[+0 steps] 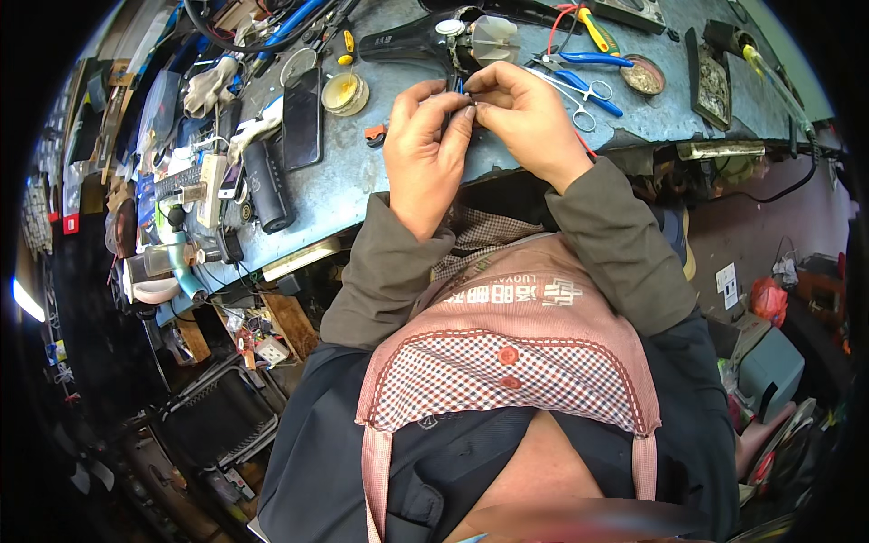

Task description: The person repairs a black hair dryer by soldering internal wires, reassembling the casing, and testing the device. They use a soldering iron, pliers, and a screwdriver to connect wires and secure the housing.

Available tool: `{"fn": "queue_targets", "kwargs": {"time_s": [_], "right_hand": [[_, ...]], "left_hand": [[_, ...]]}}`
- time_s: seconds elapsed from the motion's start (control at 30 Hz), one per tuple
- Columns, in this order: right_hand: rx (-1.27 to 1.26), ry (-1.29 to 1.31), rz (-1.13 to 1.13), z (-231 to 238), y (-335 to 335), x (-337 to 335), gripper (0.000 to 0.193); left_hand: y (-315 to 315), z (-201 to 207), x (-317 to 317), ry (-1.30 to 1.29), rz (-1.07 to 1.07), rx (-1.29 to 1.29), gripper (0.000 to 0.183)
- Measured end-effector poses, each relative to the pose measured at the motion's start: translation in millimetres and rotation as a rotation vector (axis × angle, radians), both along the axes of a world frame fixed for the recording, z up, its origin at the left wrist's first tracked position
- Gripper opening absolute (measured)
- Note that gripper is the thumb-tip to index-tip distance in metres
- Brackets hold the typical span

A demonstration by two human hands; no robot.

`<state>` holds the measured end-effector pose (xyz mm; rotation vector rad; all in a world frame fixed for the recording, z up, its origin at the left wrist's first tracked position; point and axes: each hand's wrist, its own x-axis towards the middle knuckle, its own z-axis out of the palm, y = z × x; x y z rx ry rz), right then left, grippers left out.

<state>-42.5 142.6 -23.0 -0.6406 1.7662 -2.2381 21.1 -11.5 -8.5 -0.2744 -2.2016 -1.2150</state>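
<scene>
My left hand [424, 149] and my right hand [528, 113] meet at the fingertips over the near part of the workbench. Both are closed in a pinch on a thin blue wire [460, 86], with dark leads beside it; the fingers hide most of it. Just beyond my hands lies a black hair dryer [398, 42], partly taken apart, with a clear fan-like piece [495, 40] at its right end. Left of my left hand sits a small orange and black part [375, 136]. Blue-handled cutters [588, 89] and scissors [584, 113] lie to the right of my right hand.
Around them on the blue-grey bench [344, 185] are a jar of yellowish paste [345, 93], a black phone [302, 118], a dark cylinder [269, 185], a round tin [643, 74] and a screwdriver [595, 32]. A soldering iron [769, 77] stands at the right. Clutter crowds the left end.
</scene>
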Motion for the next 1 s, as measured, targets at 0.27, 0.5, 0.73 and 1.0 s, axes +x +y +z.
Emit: {"fn": "queue_targets", "kwargs": {"time_s": [0.27,0.5,0.73,1.0], "right_hand": [[0.210,0.109,-0.040,0.5,1.6,-2.0,0.025],[0.156,0.092,-0.112,3.6,3.2,8.8,0.021],[0.220,0.168,-0.116,-1.1,2.1,4.8,0.015],[0.161,0.076,-0.084,-0.2,-2.4,1.2,0.013]], "left_hand": [[-4.0,8.4,-0.9,-0.034,0.063,-0.209,0.012],[-3.5,3.8,-1.0,0.007,0.114,-0.186,0.013],[-3.6,2.7,-1.6,0.040,0.109,-0.158,0.013],[-6.5,7.6,-2.9,-0.411,-0.018,0.418,0.035]]}}
